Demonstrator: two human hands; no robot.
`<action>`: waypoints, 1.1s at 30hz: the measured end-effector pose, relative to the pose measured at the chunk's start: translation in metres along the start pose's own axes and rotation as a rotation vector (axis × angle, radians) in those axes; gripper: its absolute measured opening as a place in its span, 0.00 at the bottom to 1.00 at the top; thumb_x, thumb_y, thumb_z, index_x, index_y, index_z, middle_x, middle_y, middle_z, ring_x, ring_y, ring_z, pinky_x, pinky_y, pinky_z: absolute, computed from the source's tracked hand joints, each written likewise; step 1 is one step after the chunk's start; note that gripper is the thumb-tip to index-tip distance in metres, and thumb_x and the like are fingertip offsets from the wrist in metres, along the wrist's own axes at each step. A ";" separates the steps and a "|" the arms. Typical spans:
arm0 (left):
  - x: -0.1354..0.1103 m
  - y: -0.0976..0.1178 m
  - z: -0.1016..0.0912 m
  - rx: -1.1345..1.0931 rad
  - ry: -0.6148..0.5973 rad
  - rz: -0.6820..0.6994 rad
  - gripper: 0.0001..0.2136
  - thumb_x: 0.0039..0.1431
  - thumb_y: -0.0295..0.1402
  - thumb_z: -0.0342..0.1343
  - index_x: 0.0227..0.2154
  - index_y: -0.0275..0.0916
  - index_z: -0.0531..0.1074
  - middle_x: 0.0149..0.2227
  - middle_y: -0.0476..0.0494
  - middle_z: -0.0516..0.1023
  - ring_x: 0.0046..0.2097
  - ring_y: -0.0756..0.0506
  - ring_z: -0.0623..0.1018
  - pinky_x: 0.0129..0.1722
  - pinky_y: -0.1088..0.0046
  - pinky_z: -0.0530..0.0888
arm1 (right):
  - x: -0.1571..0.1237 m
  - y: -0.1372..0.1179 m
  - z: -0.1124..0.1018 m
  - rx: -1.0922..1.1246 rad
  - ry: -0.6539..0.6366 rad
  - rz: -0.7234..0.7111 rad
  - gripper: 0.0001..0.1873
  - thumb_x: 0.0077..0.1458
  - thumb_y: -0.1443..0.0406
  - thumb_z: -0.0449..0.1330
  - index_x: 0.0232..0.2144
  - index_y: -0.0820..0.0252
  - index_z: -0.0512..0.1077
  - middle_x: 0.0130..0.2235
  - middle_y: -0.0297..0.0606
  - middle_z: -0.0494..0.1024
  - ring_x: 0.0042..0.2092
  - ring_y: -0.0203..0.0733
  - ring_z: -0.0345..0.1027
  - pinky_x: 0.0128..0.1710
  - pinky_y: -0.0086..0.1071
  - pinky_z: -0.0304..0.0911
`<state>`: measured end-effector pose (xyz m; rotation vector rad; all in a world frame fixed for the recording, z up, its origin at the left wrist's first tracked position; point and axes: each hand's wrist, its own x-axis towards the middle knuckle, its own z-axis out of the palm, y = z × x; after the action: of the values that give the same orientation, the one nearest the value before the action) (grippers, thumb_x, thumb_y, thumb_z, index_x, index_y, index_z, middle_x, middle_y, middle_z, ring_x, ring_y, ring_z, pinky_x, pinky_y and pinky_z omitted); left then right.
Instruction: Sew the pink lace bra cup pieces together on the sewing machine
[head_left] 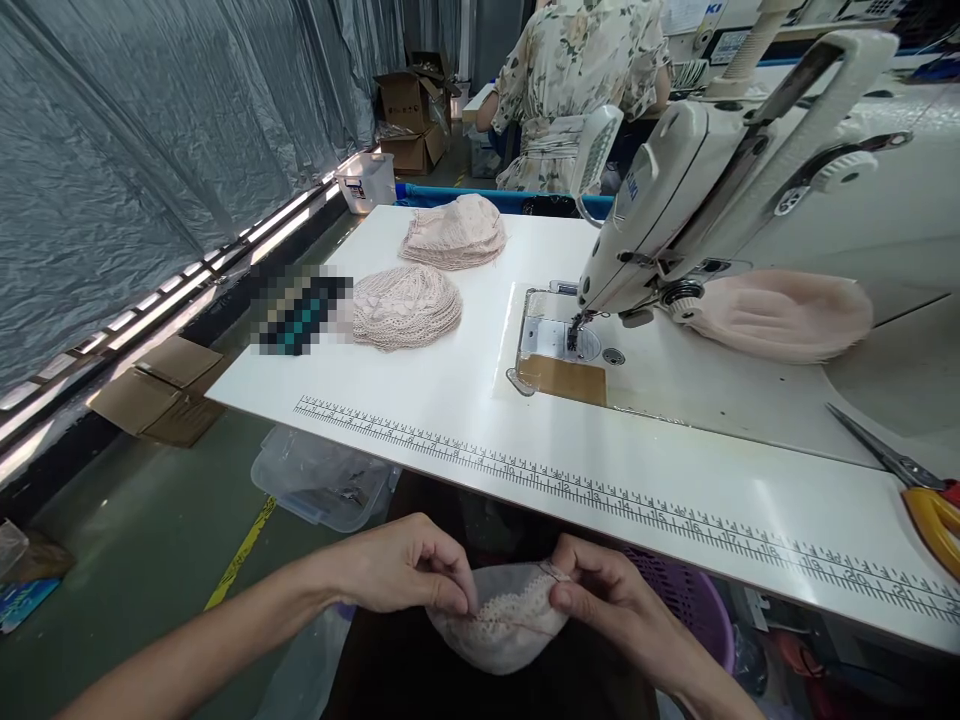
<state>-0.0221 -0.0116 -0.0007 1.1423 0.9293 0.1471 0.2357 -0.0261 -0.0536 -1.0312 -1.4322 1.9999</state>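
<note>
Low over my lap, in front of the table edge, I hold a pale, cup-shaped lace fabric piece [506, 625] between both hands. My left hand [416, 570] pinches its left edge with thumb and fingers. On the other side, my right hand [604, 590] grips the upper right edge, where a seam line shows. The lace band runs across the middle of the piece, and a sheer layer bulges below it. Two stacks of similar pinkish lace pieces, a nearer stack [409, 308] and a farther stack [457, 232], lie on the white table [420, 390].
A sewing machine [675, 210] stands on the right, with pink cups [784, 312] behind its needle area. Scissors [911, 475] with yellow handles lie at the right edge. A printed ruler [525, 475] runs along the front. Below are a clear plastic bin [322, 480] and a purple basket [694, 600]. A person [577, 90] sits beyond.
</note>
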 end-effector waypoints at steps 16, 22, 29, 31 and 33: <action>-0.002 0.007 -0.001 0.095 -0.042 0.108 0.08 0.58 0.30 0.56 0.34 0.36 0.79 0.29 0.45 0.79 0.28 0.52 0.73 0.29 0.82 0.69 | 0.016 -0.016 0.018 0.136 -0.206 0.084 0.16 0.40 0.57 0.72 0.28 0.64 0.78 0.25 0.33 0.72 0.28 0.34 0.61 0.28 0.26 0.56; -0.006 -0.003 -0.016 0.090 -0.130 0.083 0.14 0.56 0.33 0.60 0.46 0.40 0.75 0.29 0.46 0.79 0.27 0.52 0.74 0.27 0.81 0.69 | 0.022 -0.017 0.017 0.127 -0.172 0.045 0.12 0.45 0.60 0.70 0.24 0.65 0.78 0.24 0.32 0.69 0.27 0.32 0.58 0.25 0.25 0.52; -0.001 -0.014 -0.018 0.144 -0.121 0.155 0.10 0.49 0.34 0.66 0.37 0.41 0.80 0.34 0.47 0.79 0.36 0.48 0.77 0.37 0.78 0.71 | 0.019 -0.011 0.008 0.146 -0.141 0.061 0.12 0.46 0.59 0.70 0.23 0.64 0.77 0.25 0.33 0.69 0.27 0.33 0.59 0.27 0.27 0.52; 0.000 -0.014 -0.017 0.125 -0.108 0.179 0.07 0.51 0.33 0.64 0.34 0.40 0.80 0.33 0.46 0.79 0.36 0.48 0.77 0.36 0.78 0.71 | 0.018 -0.009 0.007 0.137 -0.135 0.061 0.13 0.46 0.58 0.69 0.24 0.64 0.77 0.25 0.32 0.69 0.28 0.33 0.59 0.27 0.27 0.52; 0.000 -0.015 -0.016 0.084 -0.093 0.168 0.06 0.53 0.32 0.62 0.33 0.40 0.81 0.33 0.46 0.79 0.35 0.49 0.77 0.36 0.78 0.72 | 0.017 -0.007 0.006 0.137 -0.128 0.063 0.13 0.46 0.58 0.69 0.24 0.64 0.77 0.25 0.32 0.69 0.28 0.33 0.60 0.27 0.27 0.52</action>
<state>-0.0383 -0.0066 -0.0146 1.2946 0.7629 0.1909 0.2200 -0.0145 -0.0516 -0.9140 -1.3195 2.2109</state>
